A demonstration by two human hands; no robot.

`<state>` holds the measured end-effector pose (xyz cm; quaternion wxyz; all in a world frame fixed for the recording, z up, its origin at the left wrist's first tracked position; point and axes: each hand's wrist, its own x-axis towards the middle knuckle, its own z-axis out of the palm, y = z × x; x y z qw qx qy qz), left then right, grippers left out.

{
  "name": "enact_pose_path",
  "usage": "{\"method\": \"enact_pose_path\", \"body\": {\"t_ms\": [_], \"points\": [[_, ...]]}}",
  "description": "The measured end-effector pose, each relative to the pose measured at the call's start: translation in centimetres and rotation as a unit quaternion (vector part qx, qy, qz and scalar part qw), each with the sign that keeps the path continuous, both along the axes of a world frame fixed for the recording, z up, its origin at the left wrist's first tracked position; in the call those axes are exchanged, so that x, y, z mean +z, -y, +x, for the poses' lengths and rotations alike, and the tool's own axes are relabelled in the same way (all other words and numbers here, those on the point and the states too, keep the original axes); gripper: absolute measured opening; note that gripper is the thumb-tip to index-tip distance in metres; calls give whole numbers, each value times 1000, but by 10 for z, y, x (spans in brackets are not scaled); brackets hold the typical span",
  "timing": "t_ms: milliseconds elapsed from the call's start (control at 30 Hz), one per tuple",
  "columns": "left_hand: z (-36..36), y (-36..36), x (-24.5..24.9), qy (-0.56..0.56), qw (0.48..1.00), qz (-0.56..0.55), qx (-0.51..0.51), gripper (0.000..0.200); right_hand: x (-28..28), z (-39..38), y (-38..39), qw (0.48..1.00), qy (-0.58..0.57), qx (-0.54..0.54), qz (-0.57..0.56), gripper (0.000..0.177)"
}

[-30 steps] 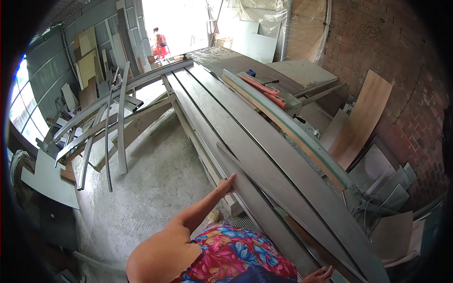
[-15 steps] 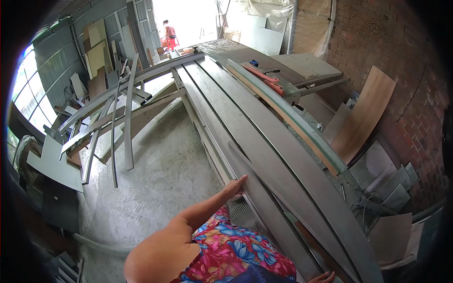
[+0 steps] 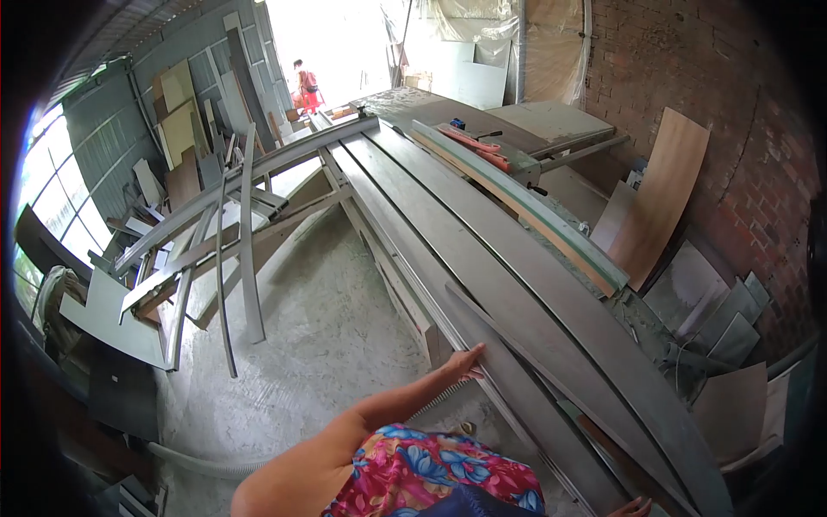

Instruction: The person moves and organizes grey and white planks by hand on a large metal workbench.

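Floor [image 3: 293,293], pale, spreads at left. Bed [image 3: 504,297], long and grey, runs diagonally from the bottom border to the far side; two dark grooves part its far half into three bands. One green-topped rail [image 3: 525,205] along its right side. One narrow grey strip [image 3: 525,349] aslant on the bed, pointed tip away from the person. One brown board [image 3: 665,196] leaning at right. Three loose metal strips [image 3: 249,258] jutting over the floor. Left arm [image 3: 405,401] reaches forward and right, elbow slightly bent. Left hand [image 3: 466,362]: at the bed's left edge, thumb on top, fingers curled below, clamped there. Right hand [image 3: 633,508]: beside the bed's near part, mostly cut off; cannot tell how its fingers stand.
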<state>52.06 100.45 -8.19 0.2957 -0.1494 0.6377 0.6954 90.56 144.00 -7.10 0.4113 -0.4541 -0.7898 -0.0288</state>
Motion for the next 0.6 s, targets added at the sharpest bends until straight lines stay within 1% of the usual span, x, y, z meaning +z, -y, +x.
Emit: {"method": "enact_pose_path", "body": {"t_ms": [33,67,100,133,167,200,233,333,367,467,500,600], "points": [[5,-5,-3,-2,1000,-7,0,69,3,3,-6,1000,4,4,-7,41],[11,-10,-3,-2,1000,-11,0,71,-15,6,-23,981,-136,137,19,42],[17,-16,1,4,1000,-28,0,76,-62,13,-61,924,-269,268,49,43],[21,-23,-4,-7,1000,-19,9,78,-68,20,-74,923,-266,272,58,43],[24,-30,-12,-15,1000,-7,20,79,-61,26,-88,935,-237,262,33,44],[28,-37,-21,-21,999,3,32,81,-19,27,-53,990,-75,115,-13,45],[28,-40,-25,-21,1000,11,13,84,14,26,-30,993,90,-44,-58,46],[49,-54,-10,-17,999,-12,28,84,24,41,-33,993,73,-42,-85,47],[53,-58,-14,-21,999,-5,33,85,29,44,-33,993,79,-32,-85,47],[72,-70,-5,-39,998,-15,35,85,14,59,-57,995,51,-27,-87,47],[77,-74,-3,-52,998,-12,29,85,10,55,-67,975,155,-128,-91,42],[88,-86,-8,-36,999,-8,39,83,3,69,-85,975,151,-129,-104,46]]}}
